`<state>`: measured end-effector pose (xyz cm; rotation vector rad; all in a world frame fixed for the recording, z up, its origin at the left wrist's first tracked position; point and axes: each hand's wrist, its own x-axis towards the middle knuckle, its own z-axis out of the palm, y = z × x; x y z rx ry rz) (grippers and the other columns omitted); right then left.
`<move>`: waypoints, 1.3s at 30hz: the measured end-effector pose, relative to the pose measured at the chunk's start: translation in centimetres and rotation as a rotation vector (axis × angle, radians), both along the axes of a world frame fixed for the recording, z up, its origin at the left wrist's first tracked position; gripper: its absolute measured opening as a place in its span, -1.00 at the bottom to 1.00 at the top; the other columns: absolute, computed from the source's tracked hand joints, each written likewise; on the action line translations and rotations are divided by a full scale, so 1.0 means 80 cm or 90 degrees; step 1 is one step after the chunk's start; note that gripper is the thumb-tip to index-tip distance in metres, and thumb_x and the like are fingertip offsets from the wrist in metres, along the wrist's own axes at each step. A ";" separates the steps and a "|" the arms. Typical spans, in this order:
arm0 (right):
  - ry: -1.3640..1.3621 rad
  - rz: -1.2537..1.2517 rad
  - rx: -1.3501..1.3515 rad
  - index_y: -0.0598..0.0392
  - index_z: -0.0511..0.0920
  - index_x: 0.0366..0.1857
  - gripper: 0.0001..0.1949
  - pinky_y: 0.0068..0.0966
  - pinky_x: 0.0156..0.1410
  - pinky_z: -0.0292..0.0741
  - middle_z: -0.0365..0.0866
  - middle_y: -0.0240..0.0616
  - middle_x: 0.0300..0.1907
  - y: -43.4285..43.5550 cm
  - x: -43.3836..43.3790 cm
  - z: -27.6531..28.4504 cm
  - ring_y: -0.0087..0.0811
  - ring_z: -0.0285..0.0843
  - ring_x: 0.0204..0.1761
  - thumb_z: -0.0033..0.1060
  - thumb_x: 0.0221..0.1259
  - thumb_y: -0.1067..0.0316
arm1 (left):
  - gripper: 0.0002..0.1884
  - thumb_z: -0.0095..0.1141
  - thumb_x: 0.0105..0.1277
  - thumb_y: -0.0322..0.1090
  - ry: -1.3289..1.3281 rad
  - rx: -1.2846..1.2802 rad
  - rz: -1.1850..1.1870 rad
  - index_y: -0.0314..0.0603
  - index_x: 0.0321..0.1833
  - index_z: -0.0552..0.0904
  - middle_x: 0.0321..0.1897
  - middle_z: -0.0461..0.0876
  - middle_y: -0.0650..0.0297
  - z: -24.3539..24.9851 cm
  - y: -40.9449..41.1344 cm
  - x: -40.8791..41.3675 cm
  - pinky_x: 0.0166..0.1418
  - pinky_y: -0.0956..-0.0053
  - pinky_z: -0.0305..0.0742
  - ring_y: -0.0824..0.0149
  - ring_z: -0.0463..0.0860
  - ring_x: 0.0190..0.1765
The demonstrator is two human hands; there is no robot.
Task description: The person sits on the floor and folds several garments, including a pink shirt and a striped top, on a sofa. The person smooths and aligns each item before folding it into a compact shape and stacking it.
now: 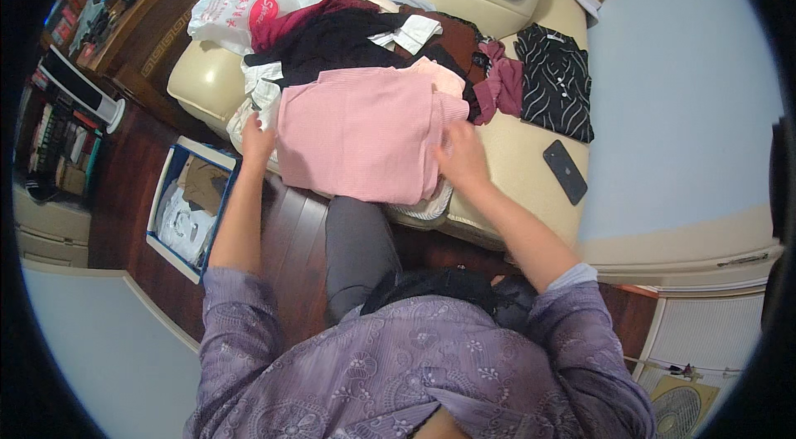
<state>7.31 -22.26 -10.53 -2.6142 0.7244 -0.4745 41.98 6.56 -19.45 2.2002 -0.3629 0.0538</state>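
Note:
A pink knit garment (357,134) lies folded into a broad rectangle at the front of the cream leather sofa (516,190). At its right edge is my right hand (461,156), fingers on the pink fabric; whether they pinch it is unclear. My left hand (256,139) is just off its left edge, beside a white garment (267,100), and its fingertips are partly hidden. Behind the pink garment lie black clothing (336,41), a dark red garment (298,16), a brown garment (451,44) and a mauve garment (502,81). A folded black patterned garment (555,84) is at the right.
A smartphone (565,172) lies on the sofa's right part. A white plastic bag (224,13) rests at the back left. On the wooden floor stands a storage box (163,190) with clothes inside. A wooden cabinet (168,10) is left of the sofa; a wall borders the right.

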 end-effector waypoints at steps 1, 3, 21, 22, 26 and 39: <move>0.030 0.033 0.025 0.23 0.46 0.11 -0.45 -0.20 0.27 0.40 0.38 0.06 0.17 0.013 -0.002 -0.007 -0.04 0.37 0.24 0.32 0.06 0.14 | -0.31 0.05 0.05 -0.44 -0.022 0.015 -0.046 -0.35 0.36 0.33 -0.04 0.59 -0.22 -0.009 -0.008 -0.017 0.19 0.26 0.46 -0.07 0.59 0.07; 0.100 -0.009 0.077 0.25 0.42 0.15 -0.36 -0.19 0.28 0.39 0.36 0.12 0.18 0.033 -0.006 -0.029 -0.04 0.37 0.25 0.36 0.02 0.06 | -0.31 0.11 0.07 -0.38 -0.099 0.071 -0.098 -0.35 0.36 0.32 0.00 0.57 -0.22 -0.027 -0.023 -0.059 0.26 0.24 0.42 -0.11 0.56 0.12; -0.062 -0.118 0.208 0.17 0.60 -0.19 -0.73 -0.21 -0.03 0.52 0.65 -0.01 -0.30 -0.074 0.003 -0.017 -0.03 0.63 -0.16 0.21 0.13 0.22 | -0.40 0.16 0.33 0.07 0.503 -0.037 -0.217 -0.27 0.24 0.48 -0.10 0.61 0.25 -0.013 -0.027 -0.051 -0.04 0.50 0.41 0.34 0.55 -0.15; 0.020 -0.104 0.188 0.16 0.60 -0.16 -0.73 -0.22 -0.01 0.53 0.66 -0.02 -0.28 -0.079 -0.005 -0.025 -0.03 0.64 -0.14 0.20 0.13 0.24 | -0.44 0.19 0.31 0.03 0.532 -0.074 -0.203 -0.24 0.22 0.51 -0.10 0.65 0.26 0.006 -0.033 -0.066 -0.05 0.45 0.46 0.34 0.59 -0.13; -0.056 -0.098 0.095 0.13 0.60 -0.05 -0.69 -0.26 0.05 0.53 0.66 -0.04 -0.15 -0.056 -0.012 -0.029 -0.06 0.63 -0.09 0.16 0.14 0.27 | -0.35 0.20 0.27 0.07 0.510 -0.203 -0.225 -0.19 0.31 0.42 0.13 0.59 0.17 -0.021 -0.012 -0.053 0.10 0.25 0.53 0.26 0.59 0.12; -0.040 -0.090 1.290 -0.06 -0.25 0.51 -0.03 0.07 0.34 0.30 -0.03 0.18 0.45 0.048 -0.016 0.038 0.25 0.24 0.32 -0.06 0.21 -0.42 | -0.48 0.35 0.15 -0.22 0.382 -0.179 -0.398 -0.34 0.13 0.55 -0.09 0.66 0.12 0.346 -0.125 -0.172 0.01 0.36 0.57 0.27 0.67 -0.13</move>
